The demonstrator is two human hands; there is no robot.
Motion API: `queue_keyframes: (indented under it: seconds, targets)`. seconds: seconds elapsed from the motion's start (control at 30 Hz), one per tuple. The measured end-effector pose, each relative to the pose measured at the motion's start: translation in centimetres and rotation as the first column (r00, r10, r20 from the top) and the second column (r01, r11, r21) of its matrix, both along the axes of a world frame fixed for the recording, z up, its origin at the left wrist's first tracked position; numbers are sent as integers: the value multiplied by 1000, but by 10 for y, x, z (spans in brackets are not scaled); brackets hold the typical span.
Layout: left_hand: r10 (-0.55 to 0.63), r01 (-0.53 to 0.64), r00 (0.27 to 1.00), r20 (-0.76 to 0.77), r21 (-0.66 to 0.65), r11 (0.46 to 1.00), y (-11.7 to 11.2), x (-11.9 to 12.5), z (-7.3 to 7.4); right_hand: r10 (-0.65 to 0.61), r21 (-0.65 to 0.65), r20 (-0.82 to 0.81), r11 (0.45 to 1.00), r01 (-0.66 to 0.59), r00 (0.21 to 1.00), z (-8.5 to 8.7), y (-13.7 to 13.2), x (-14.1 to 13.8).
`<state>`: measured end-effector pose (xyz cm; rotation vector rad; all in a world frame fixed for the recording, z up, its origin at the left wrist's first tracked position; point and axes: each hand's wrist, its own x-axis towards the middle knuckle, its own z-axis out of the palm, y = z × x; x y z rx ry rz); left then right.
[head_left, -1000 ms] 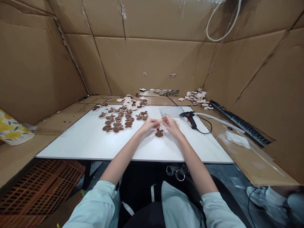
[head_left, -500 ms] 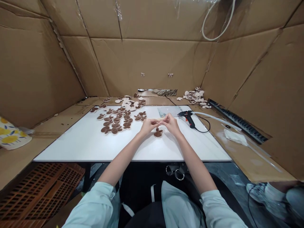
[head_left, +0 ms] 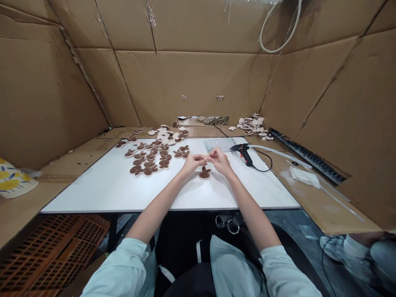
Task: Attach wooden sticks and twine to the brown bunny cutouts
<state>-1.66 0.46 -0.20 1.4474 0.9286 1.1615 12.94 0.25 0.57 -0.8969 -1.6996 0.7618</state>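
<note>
Over the middle of the white board, my left hand [head_left: 193, 162] and my right hand [head_left: 219, 161] meet with fingertips pinched together. Between them is a small, thin, pale thing, mostly hidden by the fingers, too small to name. Just below the hands lies a single brown fuzzy patch [head_left: 204, 173] with a pale edge, a round body and ear-like lobes. To the left, many similar brown patches [head_left: 150, 157] are spread in rough rows. A black glue gun [head_left: 244, 153] with an orange trigger lies right of my right hand, touching neither hand.
Behind the brown patches is a heap of pale-side-up patches [head_left: 163, 134]; another pile [head_left: 252, 123] sits at the back right. A clear plastic bag [head_left: 218, 144] lies near the glue gun's tip. Cardboard walls [head_left: 198, 78] surround the white board [head_left: 93, 189]. An orange crate [head_left: 52, 251] is below left.
My hands stay together, with the fingertips shifting slightly around the small pale thing. The whole view has shifted a little; the patches and glue gun keep their places on the board.
</note>
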Motion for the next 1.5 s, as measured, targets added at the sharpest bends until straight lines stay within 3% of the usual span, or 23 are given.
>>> queue_keyframes:
  seconds: [0.23,0.53,0.8,1.07,1.37,1.5]
  targets:
    - [-15,17,990,140,-10,1000,-2,4,1,91,-36,-208,994,-101,974,-9,10,-3]
    - [-21,93,949,314,-214,972,-7,7,10,-6,-5,-119,1000,5,993,-5,8,5]
    - [48,5,961,274,-187,982,-3,8,2,-34,17,-27,999,35,999,-1,2,1]
    - [-3,71,953,304,-211,975,-1,6,3,22,-27,-111,999,-26,994,-6,6,-1]
    - [-64,73,989,133,-61,996,1,1,5,16,-79,-194,996,-32,981,-11,5,-4]
    - [-13,12,999,36,26,1000,2,-1,2,-44,-9,-63,999,44,997,-8,4,0]
